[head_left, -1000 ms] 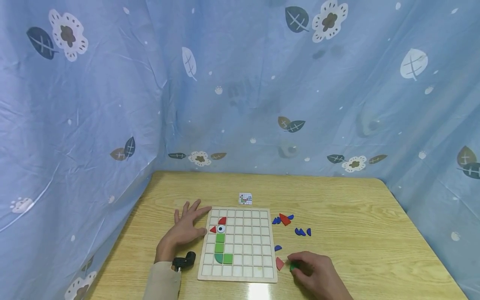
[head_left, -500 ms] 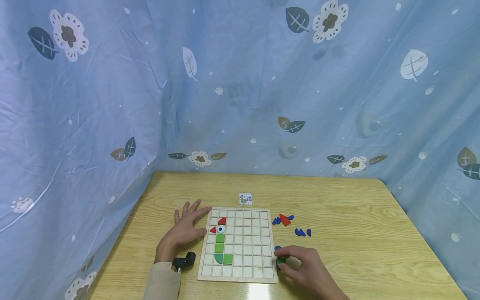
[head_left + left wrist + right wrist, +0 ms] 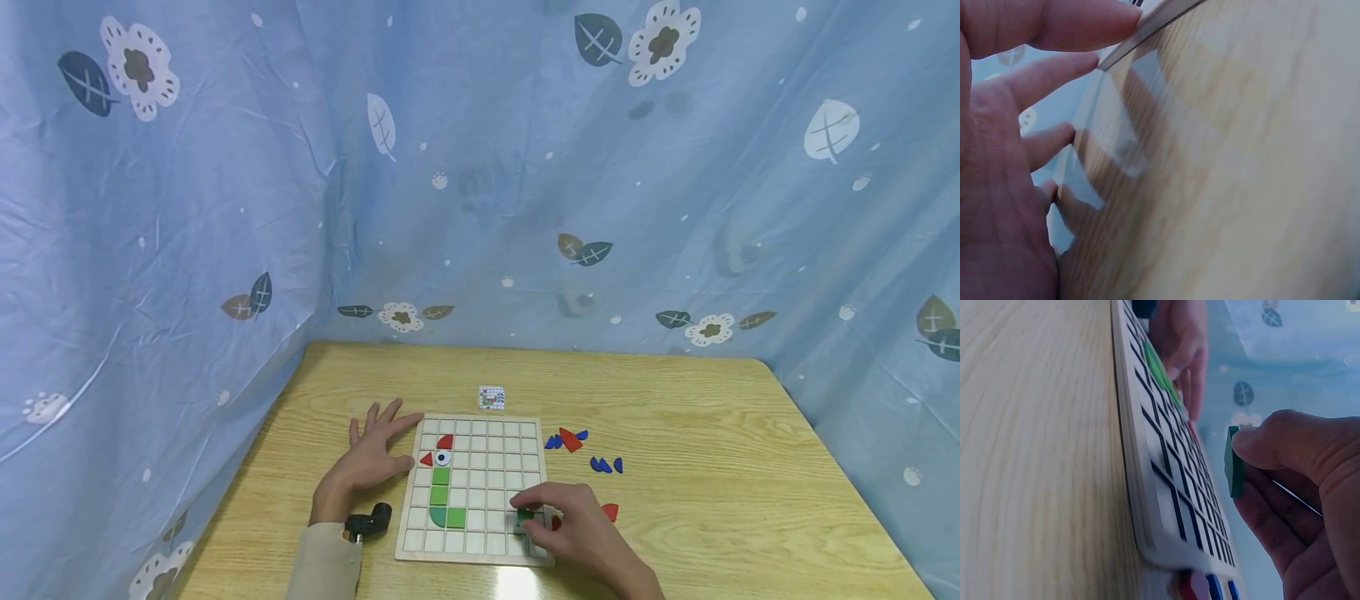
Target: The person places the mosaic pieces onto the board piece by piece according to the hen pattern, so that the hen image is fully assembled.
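The right hand (image 3: 576, 525) pinched a flat dark-green piece (image 3: 1233, 465), a light-green square tile (image 3: 456, 518) lying at nine o'clock. The left hand (image 3: 370, 461) lay spread.

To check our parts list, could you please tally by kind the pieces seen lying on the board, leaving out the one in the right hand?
Green squares: 3
Quarter circles: 2
Red triangle: 1
Round eye: 1
Total: 7

I'm pinching a dark green piece (image 3: 1233, 464); my board (image 3: 495, 500) is showing a cream grid.
Its nine o'clock side is showing bright green squares (image 3: 439, 495); its ten, a white, black-centred eye (image 3: 443, 457); beyond two, blue and red pieces (image 3: 571, 440) are showing; at twelve, blue cloth (image 3: 480, 125) is bearing white, brown-centred flowers (image 3: 401, 317).
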`<state>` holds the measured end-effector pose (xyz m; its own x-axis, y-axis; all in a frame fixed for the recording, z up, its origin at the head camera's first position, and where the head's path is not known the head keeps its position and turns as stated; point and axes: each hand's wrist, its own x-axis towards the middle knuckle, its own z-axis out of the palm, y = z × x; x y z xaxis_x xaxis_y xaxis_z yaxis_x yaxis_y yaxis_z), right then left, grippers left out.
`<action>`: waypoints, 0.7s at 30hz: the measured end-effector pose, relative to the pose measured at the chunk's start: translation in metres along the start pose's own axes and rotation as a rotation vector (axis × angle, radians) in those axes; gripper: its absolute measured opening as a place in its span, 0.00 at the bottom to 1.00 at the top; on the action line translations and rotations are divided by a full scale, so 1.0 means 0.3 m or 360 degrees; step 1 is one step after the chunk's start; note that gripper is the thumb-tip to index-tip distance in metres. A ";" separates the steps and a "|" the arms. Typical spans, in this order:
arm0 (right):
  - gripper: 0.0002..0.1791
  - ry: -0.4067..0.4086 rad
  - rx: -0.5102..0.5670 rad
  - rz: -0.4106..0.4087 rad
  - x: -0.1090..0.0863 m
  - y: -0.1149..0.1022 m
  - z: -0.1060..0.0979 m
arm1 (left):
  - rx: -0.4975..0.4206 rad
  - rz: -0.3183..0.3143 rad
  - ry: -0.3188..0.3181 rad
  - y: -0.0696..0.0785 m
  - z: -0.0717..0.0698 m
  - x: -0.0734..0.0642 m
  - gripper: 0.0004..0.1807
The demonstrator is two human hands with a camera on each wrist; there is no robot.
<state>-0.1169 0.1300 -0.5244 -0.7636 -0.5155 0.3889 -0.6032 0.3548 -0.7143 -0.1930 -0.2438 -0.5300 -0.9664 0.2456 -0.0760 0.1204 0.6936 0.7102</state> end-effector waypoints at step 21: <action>0.14 -0.0283 -0.0008 -0.0069 0.132 -0.023 0.142 | 0.0032 0.0018 -0.0002 -0.012 0.002 0.006 0.44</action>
<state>-0.1332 0.0740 -0.5289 -0.6845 -0.6600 0.3097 -0.6360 0.3330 -0.6962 -0.1951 -0.2454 -0.5331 -0.9647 0.2542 -0.0688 0.1359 0.7042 0.6969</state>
